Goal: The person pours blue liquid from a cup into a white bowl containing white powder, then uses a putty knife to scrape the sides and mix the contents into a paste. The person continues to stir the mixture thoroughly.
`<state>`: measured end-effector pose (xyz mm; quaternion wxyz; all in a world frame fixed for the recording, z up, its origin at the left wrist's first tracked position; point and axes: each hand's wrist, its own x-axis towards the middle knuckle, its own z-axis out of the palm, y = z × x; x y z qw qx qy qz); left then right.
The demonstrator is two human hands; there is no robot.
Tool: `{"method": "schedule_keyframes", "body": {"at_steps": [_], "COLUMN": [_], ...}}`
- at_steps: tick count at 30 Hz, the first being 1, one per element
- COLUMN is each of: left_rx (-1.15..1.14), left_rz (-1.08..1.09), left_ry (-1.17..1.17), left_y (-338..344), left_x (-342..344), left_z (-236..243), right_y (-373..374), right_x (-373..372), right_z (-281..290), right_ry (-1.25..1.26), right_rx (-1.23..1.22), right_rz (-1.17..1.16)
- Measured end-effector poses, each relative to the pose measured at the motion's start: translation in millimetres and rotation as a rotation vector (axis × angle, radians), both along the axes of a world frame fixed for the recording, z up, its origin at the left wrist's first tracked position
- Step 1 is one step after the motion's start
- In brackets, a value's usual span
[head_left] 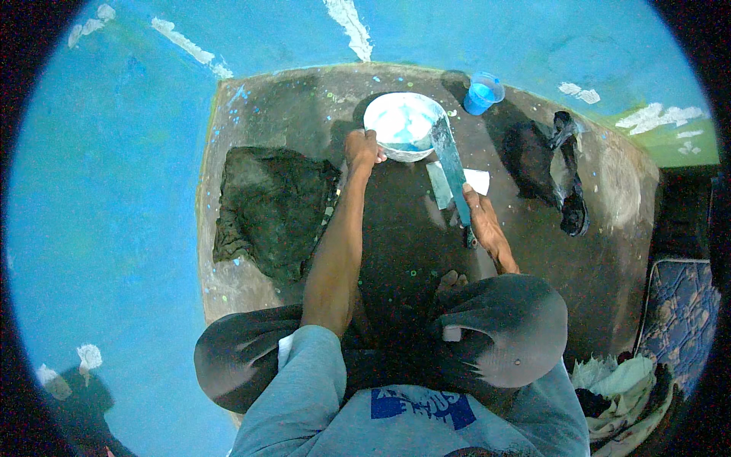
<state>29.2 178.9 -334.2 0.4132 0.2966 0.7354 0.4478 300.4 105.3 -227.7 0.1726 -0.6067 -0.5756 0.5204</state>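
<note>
- Bowl (pixel 402 126): sits at upper centre of the frame, on the dark slab (pixel 609 251) where the person works. It is round, white, upright, mouth up, with blue-white paint or paste inside.
- Left hand (pixel 362 149): grips the bowl's left rim; fingers are curled over the edge, pinching it, thumb side toward the person.
- Right hand (pixel 481 222): closed around the lower end of a long flat tool (pixel 451 164), fingers wrapped tight on the handle.
- Tool: lies with its long axis running from lower right, at the hand, up and slightly left to the bowl's right rim. The far end points into or rests on the rim; whether it dips into the contents cannot be told.
- Handling, bowl: judged rigid and light, moderately weighted by its contents. A smeared rim would be slippery. The rim grip steadies it against scraping; lifting would be safer with support under the base.
- Handling, tool: judged stiff, thin and light. The blade appears coated, so the handle end is the sound place to hold.
- Surroundings: a blue cup (pixel 483 92) stands to the upper right of the bowl, apart from it. A dark cloth (pixel 274 209) lies at left of the slab, a dark rag (pixel 567 171) at right. A small white piece (pixel 478 180) lies just beside the tool.
</note>
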Motion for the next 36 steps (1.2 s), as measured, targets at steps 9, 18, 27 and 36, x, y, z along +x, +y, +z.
{"method": "schedule_keyframes", "body": {"at_steps": [9, 18, 27, 36], "left_rx": [-0.048, -0.027, -0.04, -0.037], "left_rz": [0.029, 0.045, 0.013, 0.024], "left_ry": [-0.02, -0.029, -0.012, -0.043], "left_y": [-4.2, -4.5, -5.0, -5.9], "left_x": [0.8, -1.3, -3.1, -3.4], "left_z": [3.8, -5.9, -7.5, -10.6], "right_y": [-1.4, 3.1, 2.1, 2.5], "right_x": [0.7, 4.0, 4.9, 3.8], "right_z": [-4.4, -3.8, -9.6, -9.7], "right_ry": [0.028, 0.055, 0.052, 0.004], "right_rx": [0.006, -0.047, -0.033, -0.053], "right_rz": [-0.024, 0.074, 0.032, 0.051]}}
